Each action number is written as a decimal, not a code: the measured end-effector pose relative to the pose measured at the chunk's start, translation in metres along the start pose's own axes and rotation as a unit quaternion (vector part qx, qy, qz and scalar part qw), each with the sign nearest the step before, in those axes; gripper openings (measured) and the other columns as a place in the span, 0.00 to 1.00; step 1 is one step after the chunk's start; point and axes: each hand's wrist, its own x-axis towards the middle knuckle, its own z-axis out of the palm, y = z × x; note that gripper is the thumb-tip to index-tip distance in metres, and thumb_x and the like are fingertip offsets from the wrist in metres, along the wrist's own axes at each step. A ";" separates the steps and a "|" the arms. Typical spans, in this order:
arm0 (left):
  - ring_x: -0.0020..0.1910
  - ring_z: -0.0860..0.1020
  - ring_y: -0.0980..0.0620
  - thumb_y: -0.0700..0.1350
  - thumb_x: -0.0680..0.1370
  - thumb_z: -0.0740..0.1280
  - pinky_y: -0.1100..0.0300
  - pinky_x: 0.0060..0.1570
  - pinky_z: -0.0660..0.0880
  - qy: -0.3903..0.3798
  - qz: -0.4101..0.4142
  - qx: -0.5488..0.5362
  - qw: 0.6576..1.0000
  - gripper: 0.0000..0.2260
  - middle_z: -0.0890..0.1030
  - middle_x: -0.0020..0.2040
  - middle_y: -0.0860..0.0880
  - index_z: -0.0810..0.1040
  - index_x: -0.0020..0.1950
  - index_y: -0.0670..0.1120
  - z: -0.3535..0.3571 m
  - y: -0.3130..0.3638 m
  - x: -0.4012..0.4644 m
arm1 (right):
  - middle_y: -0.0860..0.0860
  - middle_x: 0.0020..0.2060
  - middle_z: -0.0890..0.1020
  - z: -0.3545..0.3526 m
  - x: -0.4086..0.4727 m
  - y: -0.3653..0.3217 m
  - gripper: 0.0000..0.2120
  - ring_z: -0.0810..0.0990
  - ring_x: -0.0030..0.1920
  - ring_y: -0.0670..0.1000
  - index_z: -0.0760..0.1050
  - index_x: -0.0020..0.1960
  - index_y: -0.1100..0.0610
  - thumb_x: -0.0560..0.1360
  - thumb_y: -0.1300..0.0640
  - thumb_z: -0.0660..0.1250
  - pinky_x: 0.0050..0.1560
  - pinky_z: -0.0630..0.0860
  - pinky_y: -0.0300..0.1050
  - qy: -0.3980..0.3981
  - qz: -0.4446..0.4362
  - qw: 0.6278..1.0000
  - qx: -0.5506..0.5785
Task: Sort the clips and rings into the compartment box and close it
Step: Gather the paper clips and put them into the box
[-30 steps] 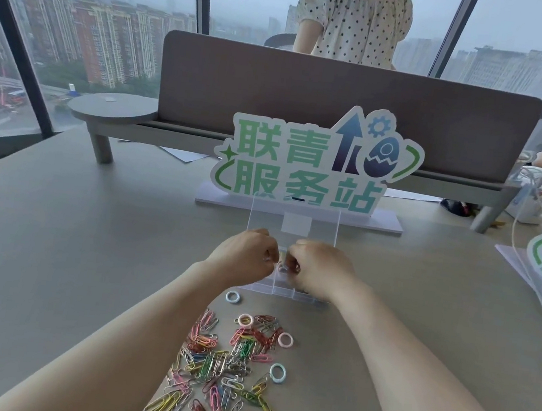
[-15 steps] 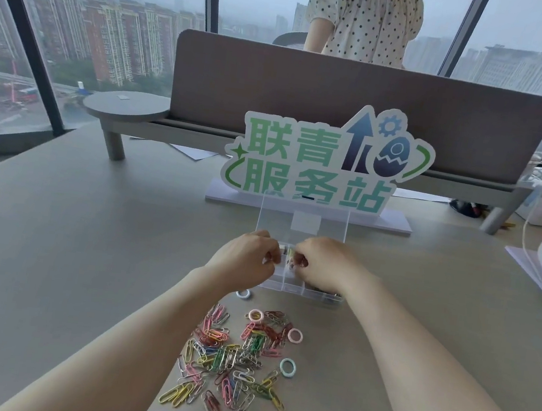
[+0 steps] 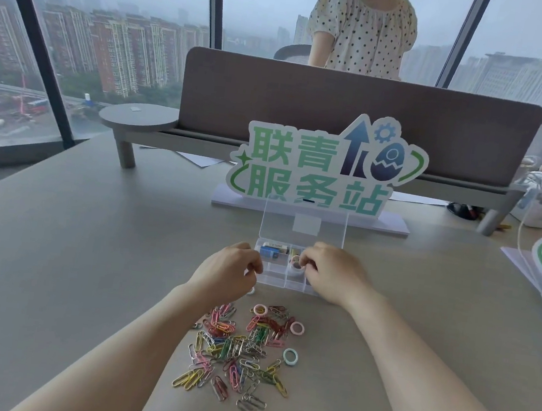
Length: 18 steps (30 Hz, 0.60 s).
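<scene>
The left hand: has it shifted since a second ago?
Yes. The left hand has drawn back to the left, off the right hand, uncovering the left compartments of the clear compartment box that it was covering.

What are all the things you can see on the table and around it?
compartment box: one, clear, lid up, table middle
rings in box: a few, pale, right compartment
blue item: one, back compartment
paper clips: many, mixed colours, heap near the box
loose rings: several, pink and mint, around the heap
sign: one, green and white, behind the box
divider panel: one, brown, far edge
table: one, grey
standing person: one, dotted top, behind divider
left hand: at box's left edge
right hand: fingers over the ring compartment
</scene>
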 end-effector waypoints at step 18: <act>0.43 0.76 0.54 0.49 0.74 0.64 0.60 0.41 0.74 -0.019 -0.036 0.050 0.998 0.06 0.76 0.46 0.55 0.80 0.44 0.51 0.000 0.002 -0.031 | 0.44 0.38 0.78 0.009 -0.059 -0.022 0.04 0.77 0.43 0.48 0.78 0.44 0.49 0.71 0.52 0.66 0.46 0.76 0.44 -0.134 -0.020 0.990 0.045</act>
